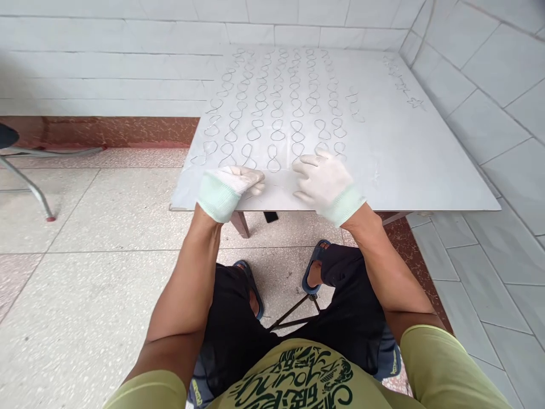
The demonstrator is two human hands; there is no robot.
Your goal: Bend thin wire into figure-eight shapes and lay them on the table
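Observation:
Rows of thin dark figure-eight loops (276, 129) lie on the white tabletop (409, 165); whether they are wire, thread or drawn lines I cannot tell. My left hand (238, 180), in a white glove with a pale green cuff, is at the front edge with its fingers pinched together. Whatever is between those fingertips is too small to make out. To the right, my right hand (321, 179), gloved alike, rests over the nearest loops with its fingers apart, bent slightly and pointing left. It covers part of the front row.
Looser curved pieces (355, 105) lie right of the rows, and star-like line marks (415, 102) are near the far right edge. Tiled walls (489, 85) bound the table behind and on the right. A metal chair leg (36, 193) stands at left.

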